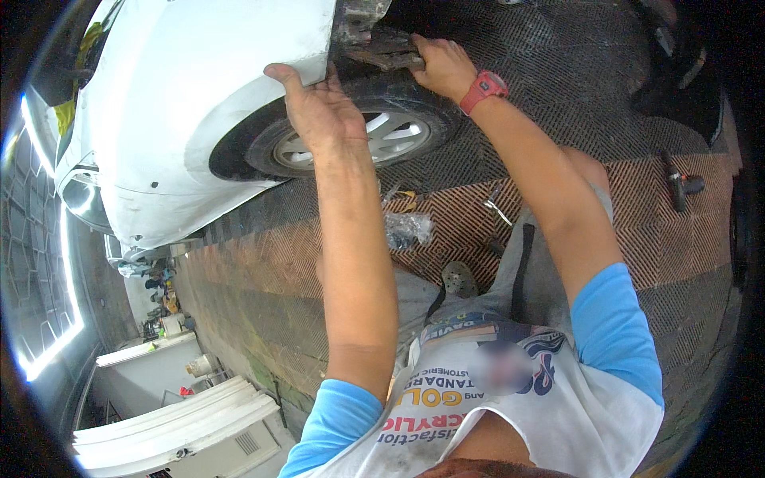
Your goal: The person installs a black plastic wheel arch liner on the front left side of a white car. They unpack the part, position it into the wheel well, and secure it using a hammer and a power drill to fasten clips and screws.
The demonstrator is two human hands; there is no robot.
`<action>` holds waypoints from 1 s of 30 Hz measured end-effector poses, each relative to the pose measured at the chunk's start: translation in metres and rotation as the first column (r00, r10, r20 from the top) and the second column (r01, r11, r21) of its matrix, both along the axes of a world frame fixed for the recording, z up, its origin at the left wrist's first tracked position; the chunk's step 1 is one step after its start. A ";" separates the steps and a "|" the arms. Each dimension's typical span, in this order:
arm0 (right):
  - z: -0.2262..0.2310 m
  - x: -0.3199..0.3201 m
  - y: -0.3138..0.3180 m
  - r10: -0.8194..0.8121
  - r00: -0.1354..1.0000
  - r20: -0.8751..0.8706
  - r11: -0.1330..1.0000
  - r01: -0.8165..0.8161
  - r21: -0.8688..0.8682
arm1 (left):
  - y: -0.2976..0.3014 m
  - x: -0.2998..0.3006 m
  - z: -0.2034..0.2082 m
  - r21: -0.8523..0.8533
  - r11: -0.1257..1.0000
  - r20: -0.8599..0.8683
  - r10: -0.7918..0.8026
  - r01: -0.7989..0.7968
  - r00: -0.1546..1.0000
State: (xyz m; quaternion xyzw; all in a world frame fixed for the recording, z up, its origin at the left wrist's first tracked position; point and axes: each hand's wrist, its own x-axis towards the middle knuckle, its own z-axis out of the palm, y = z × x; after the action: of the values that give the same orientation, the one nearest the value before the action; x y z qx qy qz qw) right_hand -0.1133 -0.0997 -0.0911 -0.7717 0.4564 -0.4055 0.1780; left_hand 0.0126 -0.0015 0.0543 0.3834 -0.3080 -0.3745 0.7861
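Head view: left hand half open, palm up, thumb spread against the edge of the white car panel, fingertips partly hidden, can't tell if gripping. Right hand, red watch at wrist, fingers curled closed on the end of a dark part, located beside the panel's edge near the wheel; clear plastic bag on floor.

A head-worn fisheye camera looks steeply down from above and beside a white car, near its wheel, its wide sweep taking in the patterned floor alongside the car.
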 end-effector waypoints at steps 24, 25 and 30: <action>0.032 -0.016 0.054 -0.152 0.969 -0.196 0.988 0.156 0.004 | 0.000 0.001 0.000 -0.012 1.000 0.014 0.015 -0.015 1.000; 0.029 -0.014 0.052 -0.164 0.967 -0.194 0.986 0.162 -0.028 | 0.000 0.001 0.001 -0.008 1.000 0.017 -0.002 0.002 1.000; 0.022 -0.012 0.046 -0.188 0.971 -0.146 0.982 0.184 -0.046 | 0.000 -0.005 0.003 0.008 0.999 -0.007 0.031 -0.031 0.999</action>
State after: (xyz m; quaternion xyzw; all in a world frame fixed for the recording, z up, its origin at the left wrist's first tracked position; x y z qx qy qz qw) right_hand -0.1257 -0.0533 -0.0693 -0.7566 0.5323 -0.3684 0.0921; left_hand 0.0077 -0.0011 0.0569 0.3898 -0.2977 -0.3648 0.7914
